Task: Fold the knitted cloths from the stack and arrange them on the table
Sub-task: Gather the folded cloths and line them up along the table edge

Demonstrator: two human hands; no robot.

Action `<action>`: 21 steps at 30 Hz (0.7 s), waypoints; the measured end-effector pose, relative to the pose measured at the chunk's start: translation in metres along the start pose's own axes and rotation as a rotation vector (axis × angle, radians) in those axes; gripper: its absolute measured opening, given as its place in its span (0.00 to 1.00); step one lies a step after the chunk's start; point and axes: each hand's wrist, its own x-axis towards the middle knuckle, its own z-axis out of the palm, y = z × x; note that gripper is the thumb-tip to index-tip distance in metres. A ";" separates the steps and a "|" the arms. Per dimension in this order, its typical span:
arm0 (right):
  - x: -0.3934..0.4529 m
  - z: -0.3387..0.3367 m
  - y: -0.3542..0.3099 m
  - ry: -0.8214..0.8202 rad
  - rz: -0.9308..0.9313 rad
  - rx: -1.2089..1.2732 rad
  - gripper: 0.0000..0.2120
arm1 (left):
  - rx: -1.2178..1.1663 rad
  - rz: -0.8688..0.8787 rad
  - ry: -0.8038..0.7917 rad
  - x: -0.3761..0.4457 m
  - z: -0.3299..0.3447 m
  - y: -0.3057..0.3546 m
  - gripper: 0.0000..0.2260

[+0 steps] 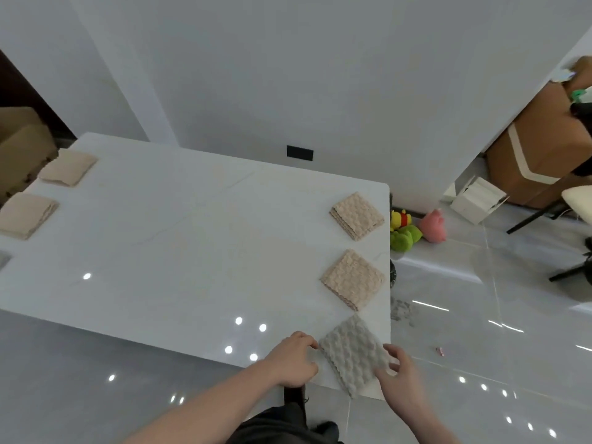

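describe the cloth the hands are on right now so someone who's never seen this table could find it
Follow the white table's right edge, where three folded knitted cloths lie in a row. The grey cloth is nearest the person, at the near corner, between the left hand and right hand. The other two are beige.

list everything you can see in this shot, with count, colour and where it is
table: 1, white, glossy, centre of view
grey knitted cloth: 1, grey, folded, near right corner of the table, between the hands
beige knitted cloths: 2, beige, folded, along the right edge, the second farther back
smooth beige cloths: 2, beige, folded, at the left end, the other behind it
plush toys: a few, yellow, green, pink, on the floor right of the table
cardboard box: 1, brown, right background
white box: 1, white, floor by the cardboard box
wall plate: 1, black, on the back wall
left hand: 1, fingers curled, at the grey cloth's left corner
right hand: 1, fingers at the cloth's right edge
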 end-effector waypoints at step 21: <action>0.049 0.012 0.026 -0.095 0.340 0.108 0.17 | -0.222 -0.133 0.067 0.076 0.031 0.023 0.19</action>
